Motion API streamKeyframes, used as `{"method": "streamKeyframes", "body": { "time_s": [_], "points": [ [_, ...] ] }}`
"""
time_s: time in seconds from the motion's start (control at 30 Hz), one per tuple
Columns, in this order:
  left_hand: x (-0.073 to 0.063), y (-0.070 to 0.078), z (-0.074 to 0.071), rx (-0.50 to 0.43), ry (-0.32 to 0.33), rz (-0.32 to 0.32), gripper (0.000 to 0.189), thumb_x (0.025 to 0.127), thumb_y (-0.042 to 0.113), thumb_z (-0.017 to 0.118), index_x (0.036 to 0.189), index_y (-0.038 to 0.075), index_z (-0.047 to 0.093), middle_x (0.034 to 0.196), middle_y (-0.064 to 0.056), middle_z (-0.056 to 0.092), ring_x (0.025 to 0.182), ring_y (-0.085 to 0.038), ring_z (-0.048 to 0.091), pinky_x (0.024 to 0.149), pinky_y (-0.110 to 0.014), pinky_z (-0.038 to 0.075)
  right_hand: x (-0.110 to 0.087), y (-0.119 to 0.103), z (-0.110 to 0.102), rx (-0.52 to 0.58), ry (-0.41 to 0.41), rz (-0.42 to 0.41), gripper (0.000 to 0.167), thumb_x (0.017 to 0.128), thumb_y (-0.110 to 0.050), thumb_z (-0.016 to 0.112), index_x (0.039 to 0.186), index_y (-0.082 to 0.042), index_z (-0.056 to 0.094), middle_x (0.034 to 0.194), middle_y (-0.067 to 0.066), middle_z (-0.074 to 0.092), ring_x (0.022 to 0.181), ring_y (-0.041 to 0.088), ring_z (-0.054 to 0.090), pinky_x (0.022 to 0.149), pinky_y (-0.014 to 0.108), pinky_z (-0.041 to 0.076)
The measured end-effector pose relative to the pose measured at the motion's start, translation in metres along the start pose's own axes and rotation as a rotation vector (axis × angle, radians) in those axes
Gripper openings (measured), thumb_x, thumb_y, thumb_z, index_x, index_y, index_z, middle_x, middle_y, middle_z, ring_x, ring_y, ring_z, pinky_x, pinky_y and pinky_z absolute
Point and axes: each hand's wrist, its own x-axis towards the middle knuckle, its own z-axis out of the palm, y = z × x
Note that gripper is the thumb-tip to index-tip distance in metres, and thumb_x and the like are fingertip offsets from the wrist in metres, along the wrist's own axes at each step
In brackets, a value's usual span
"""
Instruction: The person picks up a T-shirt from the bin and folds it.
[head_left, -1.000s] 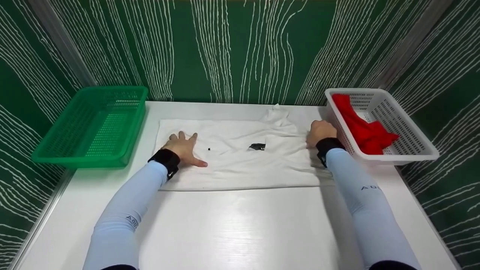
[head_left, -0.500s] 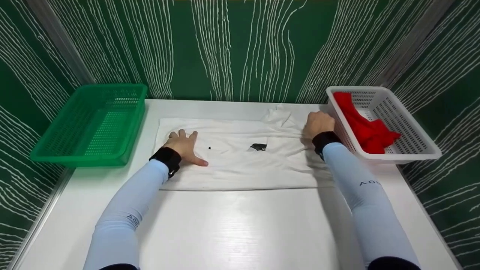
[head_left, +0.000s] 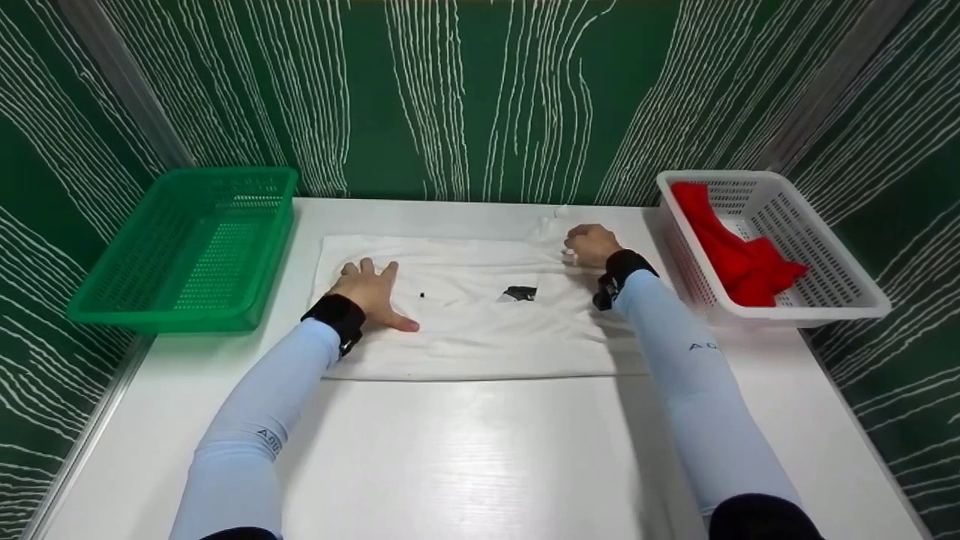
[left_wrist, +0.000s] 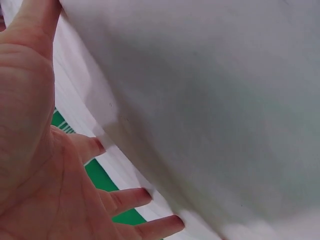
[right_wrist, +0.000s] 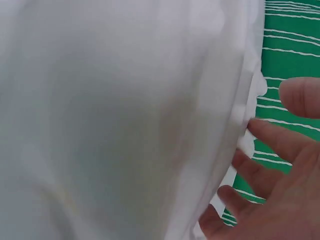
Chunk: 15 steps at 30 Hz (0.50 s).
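Observation:
A white garment (head_left: 465, 337), folded into a wide rectangle with a small dark print, lies flat in the middle of the table. On its left end my left hand (head_left: 364, 294) rests with fingers spread; in the left wrist view the fingertips touch the white cloth (left_wrist: 210, 110). My right hand (head_left: 592, 246) is at the garment's back right part, beside a bunched white bit (head_left: 544, 231) at the far edge. In the right wrist view this hand's fingers (right_wrist: 280, 137) reach to the cloth's edge, the thumb standing apart with no cloth pinched.
A green basket (head_left: 259, 300) stands at the left of the table (head_left: 450, 450). At the right, close to my right forearm, a white basket (head_left: 840, 307) holds a red cloth (head_left: 742, 262). A green wall (head_left: 637, 75) with white lines rises behind.
My right hand has moved left and slightly back from the garment's right end, and its fist has loosened. The left hand has stayed in place on the garment.

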Motion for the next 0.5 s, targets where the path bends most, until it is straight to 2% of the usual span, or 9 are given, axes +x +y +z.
{"method": "streamKeyframes", "body": {
  "time_s": [0.03, 0.1, 0.13, 0.23, 0.27, 0.37, 0.43, 0.47, 0.5],
  "points": [
    [0.0, 0.0, 0.0, -0.007, 0.003, -0.001, 0.141, 0.077, 0.087, 0.085, 0.181, 0.014, 0.022, 0.167, -0.037, 0.038, 0.145, -0.058, 0.044, 0.113, -0.068, 0.056, 0.007, 0.002, 0.003, 0.0, 0.004, -0.008, 0.062, 0.11, -0.03, 0.05, 0.164, 0.0, 0.052, 0.175, 0.028, 0.046, 0.168, 0.048, 0.034, 0.139, 0.057, 0.031],
    [-0.001, 0.001, 0.0, -0.017, 0.003, -0.005, 0.14, 0.078, 0.086, 0.085, 0.181, 0.014, 0.022, 0.167, -0.037, 0.037, 0.145, -0.057, 0.044, 0.112, -0.068, 0.056, 0.024, 0.016, 0.008, 0.013, 0.082, -0.074, 0.063, 0.105, -0.027, 0.053, 0.162, 0.0, 0.055, 0.171, 0.026, 0.051, 0.166, 0.045, 0.04, 0.138, 0.051, 0.036],
    [-0.001, 0.001, 0.0, -0.02, 0.005, -0.004, 0.14, 0.078, 0.086, 0.085, 0.181, 0.014, 0.022, 0.167, -0.037, 0.037, 0.146, -0.058, 0.044, 0.112, -0.069, 0.056, 0.026, 0.016, 0.008, 0.009, 0.122, -0.108, 0.062, 0.103, -0.024, 0.053, 0.16, 0.0, 0.057, 0.169, 0.027, 0.054, 0.164, 0.045, 0.042, 0.136, 0.051, 0.038],
    [-0.001, 0.001, 0.0, -0.017, -0.004, -0.007, 0.14, 0.078, 0.086, 0.085, 0.181, 0.014, 0.022, 0.167, -0.037, 0.036, 0.147, -0.058, 0.043, 0.111, -0.07, 0.057, 0.018, 0.011, 0.004, 0.003, 0.267, -0.19, 0.056, 0.096, -0.018, 0.053, 0.145, -0.001, 0.073, 0.155, 0.024, 0.069, 0.152, 0.044, 0.058, 0.128, 0.051, 0.048],
    [-0.001, 0.001, -0.001, -0.015, -0.007, -0.007, 0.14, 0.078, 0.086, 0.085, 0.181, 0.014, 0.021, 0.167, -0.037, 0.036, 0.147, -0.059, 0.042, 0.11, -0.07, 0.057, 0.006, 0.002, -0.001, 0.004, 0.284, -0.187, 0.051, 0.093, -0.017, 0.056, 0.137, -0.001, 0.078, 0.146, 0.023, 0.075, 0.143, 0.043, 0.065, 0.122, 0.051, 0.053],
    [0.0, 0.0, -0.001, -0.013, -0.014, -0.002, 0.141, 0.078, 0.086, 0.085, 0.181, 0.014, 0.02, 0.166, -0.038, 0.035, 0.147, -0.059, 0.042, 0.109, -0.071, 0.058, -0.028, -0.019, -0.019, -0.088, 0.243, -0.101, 0.032, 0.088, -0.015, 0.061, 0.1, -0.003, 0.088, 0.102, 0.016, 0.086, 0.104, 0.037, 0.077, 0.092, 0.044, 0.062],
    [0.001, 0.0, -0.001, -0.016, -0.014, -0.001, 0.142, 0.079, 0.085, 0.085, 0.181, 0.013, 0.02, 0.167, -0.038, 0.034, 0.148, -0.06, 0.04, 0.11, -0.071, 0.057, -0.038, -0.022, -0.031, -0.161, 0.162, -0.038, 0.023, 0.085, -0.017, 0.065, 0.077, -0.007, 0.085, 0.075, 0.007, 0.081, 0.079, 0.026, 0.072, 0.071, 0.034, 0.055],
    [0.001, -0.001, 0.0, -0.018, -0.015, -0.002, 0.142, 0.079, 0.085, 0.085, 0.181, 0.013, 0.019, 0.168, -0.039, 0.033, 0.149, -0.061, 0.04, 0.111, -0.071, 0.057, -0.041, -0.021, -0.036, -0.2, 0.13, -0.02, 0.023, 0.085, -0.017, 0.065, 0.072, -0.007, 0.082, 0.068, 0.004, 0.078, 0.073, 0.023, 0.069, 0.065, 0.031, 0.05],
    [0.0, -0.002, 0.001, -0.02, -0.016, -0.003, 0.142, 0.079, 0.085, 0.085, 0.181, 0.012, 0.019, 0.169, -0.039, 0.033, 0.15, -0.061, 0.039, 0.111, -0.071, 0.056, -0.042, -0.019, -0.038, -0.223, 0.118, -0.013, 0.024, 0.086, -0.018, 0.064, 0.075, -0.007, 0.082, 0.065, 0.001, 0.076, 0.07, 0.021, 0.068, 0.062, 0.029, 0.047]
  ]
}}
